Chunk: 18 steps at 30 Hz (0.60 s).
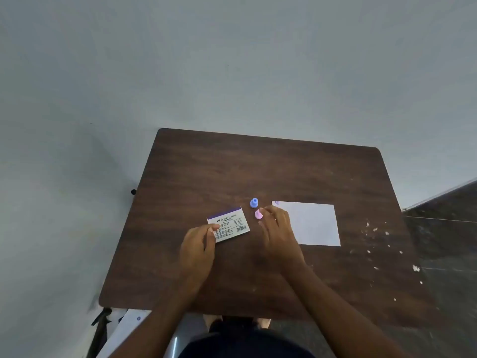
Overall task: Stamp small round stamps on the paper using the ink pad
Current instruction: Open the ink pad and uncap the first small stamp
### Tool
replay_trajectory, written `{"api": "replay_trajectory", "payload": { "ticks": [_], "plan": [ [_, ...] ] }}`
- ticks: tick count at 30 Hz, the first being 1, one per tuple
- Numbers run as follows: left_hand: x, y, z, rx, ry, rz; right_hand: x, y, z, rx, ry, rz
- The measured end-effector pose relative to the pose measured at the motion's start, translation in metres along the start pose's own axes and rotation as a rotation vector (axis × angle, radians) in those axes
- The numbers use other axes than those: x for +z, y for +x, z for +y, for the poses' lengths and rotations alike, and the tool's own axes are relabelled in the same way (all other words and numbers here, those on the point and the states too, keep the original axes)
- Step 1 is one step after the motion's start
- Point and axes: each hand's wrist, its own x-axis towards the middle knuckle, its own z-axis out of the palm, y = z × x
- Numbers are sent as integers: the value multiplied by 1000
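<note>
White paper sheet (315, 223): near-left corner hidden under right hand (277, 228), fingertips pinching small pink round stamp (258, 214). Left hand (197, 248) grips white-purple ink pad box (229, 224), left of stamp.

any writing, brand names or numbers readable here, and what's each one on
"FABER-CASTELL": brand name on the label of the ink pad box, held at its near corner by the left hand.
Smaller line below the brand: too blurred to read.
Fine print and barcode on the same label: too small to read.
Purple stamped mark in the paper's far left corner: too small to make out.
Blue stamp and pink stamp: no text visible.
</note>
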Motion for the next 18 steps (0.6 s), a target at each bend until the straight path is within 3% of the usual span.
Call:
{"api": "replay_trajectory", "payload": {
  "ticks": [10, 18],
  "plan": [
    [9, -9, -6, -82, 1, -89, -3, 1, 6, -43, -40, -137],
    [17, -35, -13, -26, 96, -49, -7, 21, 14, 119, 133, -84]
  ]
}}
